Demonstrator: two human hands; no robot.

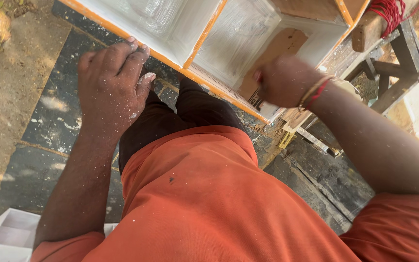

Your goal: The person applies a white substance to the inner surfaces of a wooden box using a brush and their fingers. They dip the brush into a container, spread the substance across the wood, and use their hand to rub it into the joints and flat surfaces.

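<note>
I see my left hand (112,80) resting on the orange front edge of the white shelf unit (195,34), fingers (134,53) pressed together and dusted white. My right hand (284,80) is blurred against the lower right compartment, seemingly closed on a sanding pad (263,99); I cannot tell for sure. The unit has white-painted compartments, orange-edged dividers.

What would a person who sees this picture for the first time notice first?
The eye goes first to the orange shirt filling the bottom of the view, and to the white shelf unit with orange edges across the top. The left hand, speckled with white dust, rests on the unit's front edge at upper left. The right hand, blurred, is closed on something at a compartment's edge; red threads circle its wrist.
</note>
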